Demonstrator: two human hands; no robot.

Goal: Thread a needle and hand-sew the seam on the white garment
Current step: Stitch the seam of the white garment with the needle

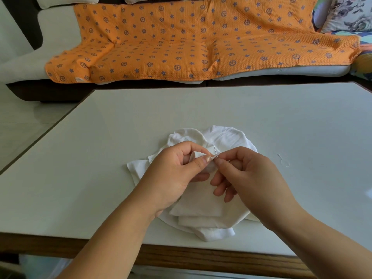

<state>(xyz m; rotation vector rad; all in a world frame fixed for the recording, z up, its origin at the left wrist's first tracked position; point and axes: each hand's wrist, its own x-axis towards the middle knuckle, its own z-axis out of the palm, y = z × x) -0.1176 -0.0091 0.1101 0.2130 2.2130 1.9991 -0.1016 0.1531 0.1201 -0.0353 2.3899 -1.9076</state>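
Both hands meet over the white garment (225, 137), bunched on the table (100, 150) toward its near edge. My left hand (175, 170) pinches a fold of it between thumb and forefinger; my right hand (249, 174) pinches the needle (215, 151) at that fold, other fingers loosely curled.

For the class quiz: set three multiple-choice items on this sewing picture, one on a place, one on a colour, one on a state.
1. The loose thread scrap lies: A on the table, right of the white garment; B under the garment; C on the floor.
2. The quilt on the sofa is: A green; B orange; C grey.
3. The right hand: A lies flat; B pinches the needle; C grips scissors.
Answers: A, it shows on bare tabletop; B, orange with blue stars; B, fingertips meet on the needle.
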